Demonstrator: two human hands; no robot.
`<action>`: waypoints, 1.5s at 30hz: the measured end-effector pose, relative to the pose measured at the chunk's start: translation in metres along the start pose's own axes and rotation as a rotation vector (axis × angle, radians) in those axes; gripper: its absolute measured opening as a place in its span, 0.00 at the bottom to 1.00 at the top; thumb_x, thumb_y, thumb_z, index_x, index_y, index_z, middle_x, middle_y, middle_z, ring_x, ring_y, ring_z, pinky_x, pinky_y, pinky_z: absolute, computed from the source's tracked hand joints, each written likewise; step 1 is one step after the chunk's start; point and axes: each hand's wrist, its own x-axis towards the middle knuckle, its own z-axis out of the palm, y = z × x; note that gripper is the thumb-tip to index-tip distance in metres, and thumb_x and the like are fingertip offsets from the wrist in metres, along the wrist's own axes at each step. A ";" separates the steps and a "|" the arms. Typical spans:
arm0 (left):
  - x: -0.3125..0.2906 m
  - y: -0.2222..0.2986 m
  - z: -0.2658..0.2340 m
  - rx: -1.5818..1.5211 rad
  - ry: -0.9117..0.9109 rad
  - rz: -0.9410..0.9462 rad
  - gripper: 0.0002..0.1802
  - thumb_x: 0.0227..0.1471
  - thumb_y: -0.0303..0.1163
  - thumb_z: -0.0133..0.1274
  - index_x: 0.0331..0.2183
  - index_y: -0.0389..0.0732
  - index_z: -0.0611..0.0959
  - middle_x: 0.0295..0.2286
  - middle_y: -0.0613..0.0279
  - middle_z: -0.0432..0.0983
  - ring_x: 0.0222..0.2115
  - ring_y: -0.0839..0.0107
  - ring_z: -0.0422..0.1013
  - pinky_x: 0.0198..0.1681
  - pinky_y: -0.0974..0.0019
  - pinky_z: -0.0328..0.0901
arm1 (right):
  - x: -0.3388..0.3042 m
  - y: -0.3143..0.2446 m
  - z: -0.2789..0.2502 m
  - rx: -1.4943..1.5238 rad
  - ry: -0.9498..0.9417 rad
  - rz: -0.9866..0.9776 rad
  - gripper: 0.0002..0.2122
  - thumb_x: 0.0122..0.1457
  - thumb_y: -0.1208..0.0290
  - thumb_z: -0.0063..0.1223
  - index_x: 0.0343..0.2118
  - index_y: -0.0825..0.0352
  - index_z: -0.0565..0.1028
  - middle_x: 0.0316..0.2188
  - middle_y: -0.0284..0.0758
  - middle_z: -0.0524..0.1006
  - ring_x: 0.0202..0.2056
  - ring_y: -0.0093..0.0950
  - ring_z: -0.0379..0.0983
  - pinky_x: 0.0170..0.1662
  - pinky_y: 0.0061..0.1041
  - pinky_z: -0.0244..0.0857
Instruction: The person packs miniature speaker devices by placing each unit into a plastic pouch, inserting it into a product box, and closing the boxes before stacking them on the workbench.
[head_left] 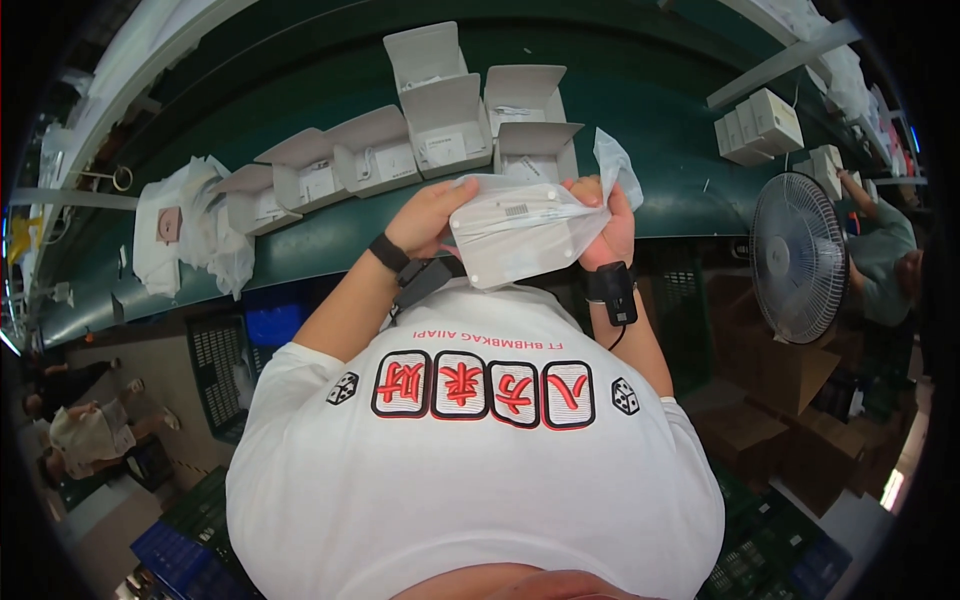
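Note:
Both my hands hold one clear plastic bag with a white flat item inside, in front of my chest at the near edge of the green conveyor belt. My left hand grips the bag's left end. My right hand pinches its right end, where a loose flap of plastic sticks up. Each wrist wears a black band with a small device. Just beyond my hands stand several open white boxes on the belt, their lids raised.
A heap of white plastic bags lies on the belt to the left. A standing fan is on my right, with closed white boxes and another person behind it. Blue and green crates and cardboard cartons sit on the floor.

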 end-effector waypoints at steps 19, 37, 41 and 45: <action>-0.015 -0.021 0.033 1.641 -0.351 1.114 0.37 0.36 0.28 0.65 0.52 0.44 0.73 0.54 0.54 0.68 0.53 0.47 0.66 0.56 0.54 0.63 | -0.043 -0.039 -0.088 -0.159 0.279 0.098 0.17 0.67 0.59 0.36 0.39 0.69 0.71 0.31 0.36 0.74 0.38 0.34 0.71 0.50 0.36 0.66; 0.008 -0.022 0.034 0.796 -0.264 0.034 0.32 0.42 0.33 0.67 0.50 0.38 0.74 0.52 0.51 0.67 0.51 0.55 0.68 0.53 0.57 0.64 | -0.045 -0.009 -0.013 -2.034 -0.097 0.445 0.32 0.42 0.61 0.69 0.50 0.69 0.71 0.45 0.45 0.74 0.44 0.41 0.74 0.48 0.31 0.67; 0.036 -0.043 -0.009 0.944 0.068 0.503 0.33 0.43 0.32 0.66 0.51 0.37 0.73 0.52 0.52 0.67 0.53 0.55 0.66 0.54 0.58 0.63 | -0.026 -0.018 -0.022 -2.394 -0.099 -0.078 0.29 0.41 0.63 0.68 0.48 0.68 0.72 0.41 0.44 0.75 0.41 0.44 0.74 0.46 0.34 0.68; 0.058 -0.046 -0.044 1.289 0.185 0.542 0.32 0.44 0.29 0.63 0.52 0.38 0.72 0.53 0.52 0.66 0.54 0.55 0.65 0.56 0.57 0.62 | 0.006 -0.023 -0.024 -2.533 0.218 -0.381 0.26 0.42 0.66 0.67 0.46 0.67 0.71 0.39 0.44 0.75 0.41 0.46 0.73 0.44 0.38 0.67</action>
